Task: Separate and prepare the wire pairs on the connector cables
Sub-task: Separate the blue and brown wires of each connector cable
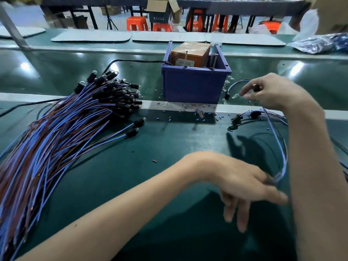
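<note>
Right hand (273, 92) pinches the far end of one blue cable (280, 147); left hand (248, 185) pinches its near end, other fingers splayed; splitting the pair next likely needs a steady pull.

The work surface (131, 166) in front of me is dark green and glossy, crossed by a white strip (28, 97). On it lies a bundle of cables (56, 138): light blue and reddish-brown wires mixed together, each tipped with a black connector. The single cable (278, 144) I hold is light blue. The bin (192, 87) is deep blue, and the box (190, 51) inside it is orange-brown with a white label. Tiny blue and brown offcuts (169, 119) speckle the green. Farther back are pale grey mats (90, 36), bright orange stools (136, 22) and a tan cardboard carton (162, 6).
</note>
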